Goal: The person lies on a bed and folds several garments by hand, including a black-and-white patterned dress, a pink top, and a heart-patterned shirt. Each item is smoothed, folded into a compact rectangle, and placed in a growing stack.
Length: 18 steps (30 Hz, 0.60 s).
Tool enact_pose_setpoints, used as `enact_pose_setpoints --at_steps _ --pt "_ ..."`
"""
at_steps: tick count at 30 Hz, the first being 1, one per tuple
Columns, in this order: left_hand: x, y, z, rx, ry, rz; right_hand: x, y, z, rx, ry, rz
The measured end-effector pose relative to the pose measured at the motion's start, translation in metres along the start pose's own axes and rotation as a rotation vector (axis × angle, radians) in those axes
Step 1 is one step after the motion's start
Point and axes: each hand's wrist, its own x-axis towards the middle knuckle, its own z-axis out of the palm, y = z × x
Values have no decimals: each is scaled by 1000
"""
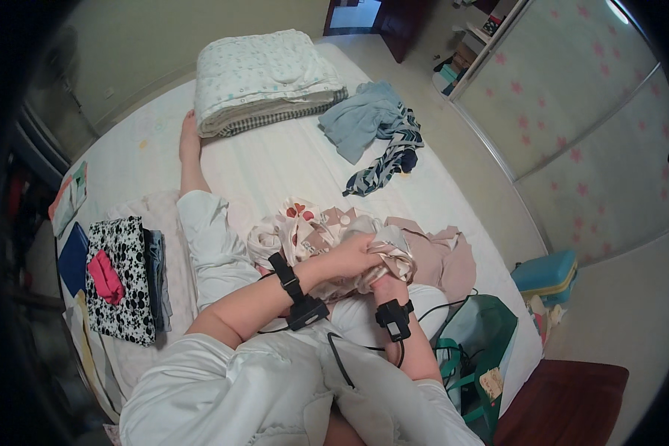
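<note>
A pale printed satin-like garment (387, 251) is bunched around both of my hands, above my lap. My left hand (359, 255) grips its edge, thumb and fingers closed on the fabric. Inside the bunched cloth is my right hand (389, 281); its fingers are mostly hidden, so its grip is unclear. More crumpled printed fabric (306, 231) with heart shapes lies just beyond my left forearm. A dusty pink cloth (443, 256) spreads on the bed to the right of my hands. Each wrist wears a black strapped device with a cable.
Beyond lie a folded quilt (267, 78), a blue-grey garment (365, 117) and a patterned cloth (387, 159). At left, a pink cloth (107, 277) tops a folded black-and-white fabric (139, 318). A green bag (488, 334) stands at right, near a blue case (546, 276) and a dark red wooden surface (568, 401).
</note>
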Motion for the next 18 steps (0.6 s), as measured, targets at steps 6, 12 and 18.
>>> enact_pose_setpoints --at_steps 6,12,18 --pt "-15 13 -15 -433 -75 -135 28 -40 1 1536 25 461" --pt "-2 6 -28 -14 216 112 36 -61 24 1243 190 353" --pt "-24 -7 12 81 -163 65 23 -52 29 1175 295 588"
